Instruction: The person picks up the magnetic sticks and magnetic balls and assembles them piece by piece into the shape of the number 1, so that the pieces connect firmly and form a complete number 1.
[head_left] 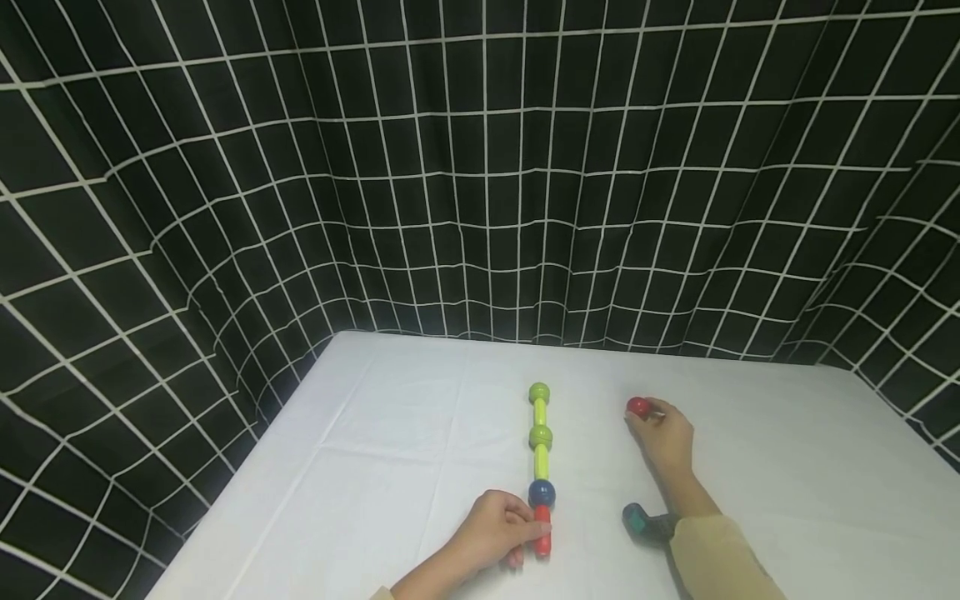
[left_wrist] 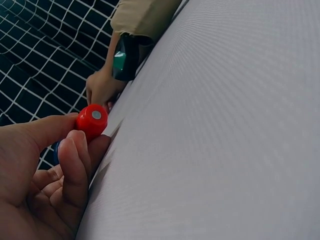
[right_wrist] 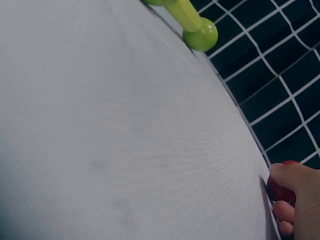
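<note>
A straight chain of toy balls and rods runs up the middle of the table in the head view. From its far end come a green ball, a yellow-green rod, a second green ball, another yellow-green rod, then a blue ball and a red rod. My left hand pinches the red rod between thumb and fingers; a round silver spot marks its end in the left wrist view. Off to the right, my right hand grips a red ball close to the tabletop.
A white cloth covers the table. Behind and along the sides hangs a black curtain with a white grid. A dark wrist device with a green patch sits at the right sleeve.
</note>
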